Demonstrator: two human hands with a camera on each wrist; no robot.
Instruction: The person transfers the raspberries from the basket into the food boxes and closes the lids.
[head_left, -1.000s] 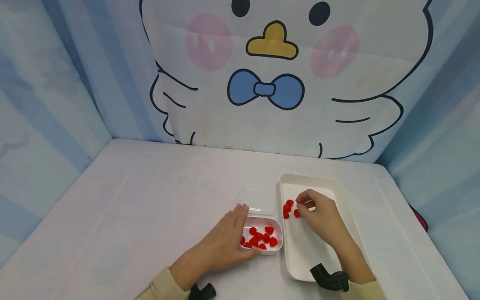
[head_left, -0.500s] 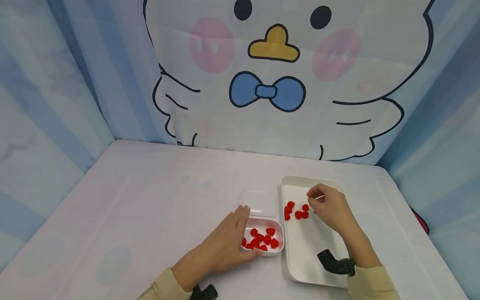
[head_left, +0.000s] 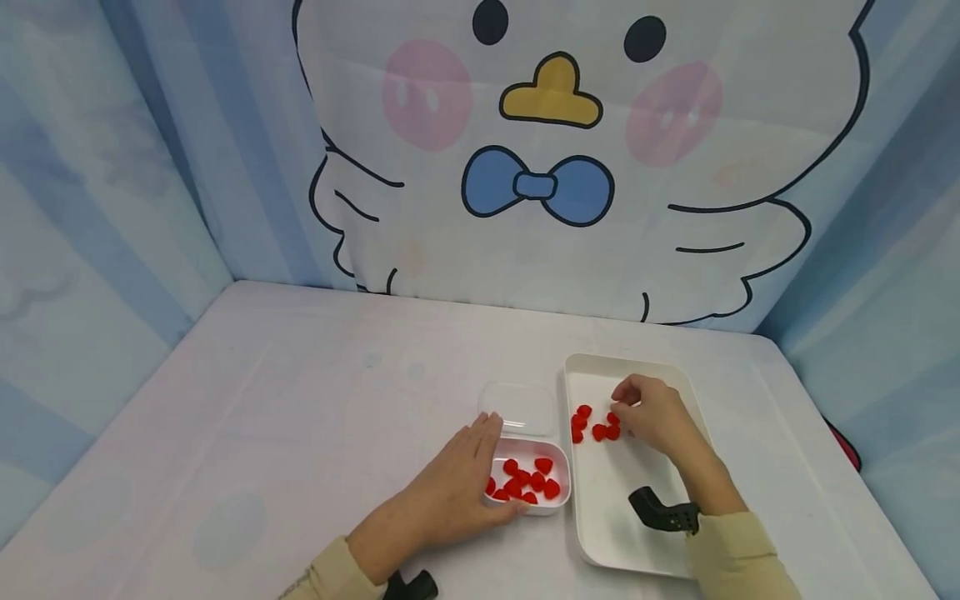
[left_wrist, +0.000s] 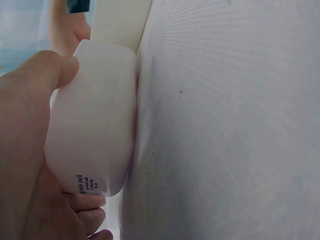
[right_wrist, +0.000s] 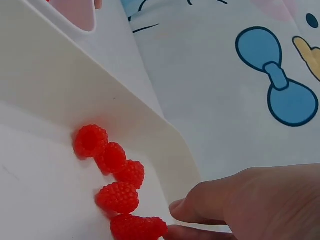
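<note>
In the head view, my left hand (head_left: 442,487) holds a small white plastic box (head_left: 564,492) at its left end, thumb along the near side and fingers round the far side. Several red raspberries (head_left: 537,482) lie in the box. My right hand (head_left: 660,417) is over a shallow white tray (head_left: 622,533) to the right. Its fingertips touch the outermost raspberry (right_wrist: 139,227) of a group there. In the right wrist view, other raspberries (right_wrist: 118,197) lie in a line beside it. Small print marks the box wall (left_wrist: 95,125) in the left wrist view.
A clear plastic lid (head_left: 517,407) lies on the table (head_left: 315,400) just behind the box. The tray's raised rim runs close to the box's right end. A printed cloth backdrop (head_left: 525,258) stands at the table's back edge, with cloth sides (head_left: 97,275).
My right hand moves right and lifts off the raspberries, uncovering several in the tray, then comes back down onto the rightmost one. My left hand stays on the box.
</note>
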